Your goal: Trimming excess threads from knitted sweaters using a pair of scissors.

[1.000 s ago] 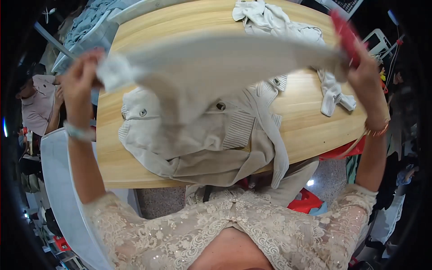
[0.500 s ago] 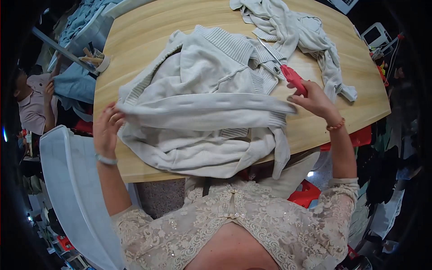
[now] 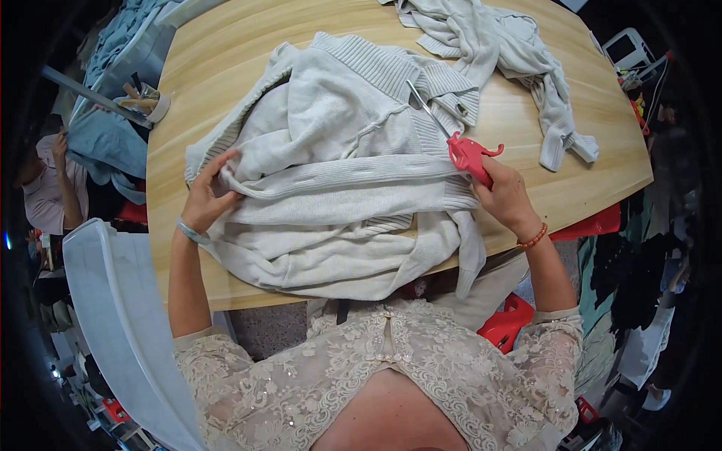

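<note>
A cream knitted sweater (image 3: 338, 173) lies spread over another pale garment on the wooden table (image 3: 226, 60). My left hand (image 3: 207, 197) presses on its left edge, fingers pinching a fold of the knit. My right hand (image 3: 502, 197) grips the ribbed right end of the sweater together with a red-handled tool (image 3: 466, 154). The tool's thin metal shaft points up and left across the fabric.
A second pale garment (image 3: 496, 45) lies bunched at the table's far right. A roll of tape (image 3: 154, 101) sits at the far left edge by blue cloth. A white chair (image 3: 113, 301) stands at my left; another person (image 3: 45, 188) sits beyond it.
The sweater I held up stretched between both hands has come down and now lies flat on the pile. Both hands dropped to the table with it.
</note>
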Action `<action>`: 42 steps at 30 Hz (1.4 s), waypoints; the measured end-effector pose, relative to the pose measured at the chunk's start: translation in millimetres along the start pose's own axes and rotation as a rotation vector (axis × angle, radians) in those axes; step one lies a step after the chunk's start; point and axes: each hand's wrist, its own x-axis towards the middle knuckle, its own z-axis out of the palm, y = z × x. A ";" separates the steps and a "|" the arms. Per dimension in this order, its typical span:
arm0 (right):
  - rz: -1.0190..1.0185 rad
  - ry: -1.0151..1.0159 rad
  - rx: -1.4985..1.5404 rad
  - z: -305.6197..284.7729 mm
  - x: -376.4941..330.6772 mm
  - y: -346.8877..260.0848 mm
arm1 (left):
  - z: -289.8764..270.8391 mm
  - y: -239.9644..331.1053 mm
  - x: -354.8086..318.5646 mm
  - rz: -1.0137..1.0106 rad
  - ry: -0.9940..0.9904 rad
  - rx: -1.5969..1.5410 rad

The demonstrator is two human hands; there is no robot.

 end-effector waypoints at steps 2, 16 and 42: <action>0.061 -0.047 0.213 -8.5 -0.9 4.5 | -13.6 5.9 -4.2 -0.105 -0.105 -0.142; 0.102 -0.175 -0.117 -46.5 -21.7 -2.4 | -56.6 -15.9 -47.7 -0.237 0.034 0.060; 0.252 -0.315 -0.070 -104.6 -132.9 -17.6 | 287.0 132.7 50.1 0.903 -0.315 0.356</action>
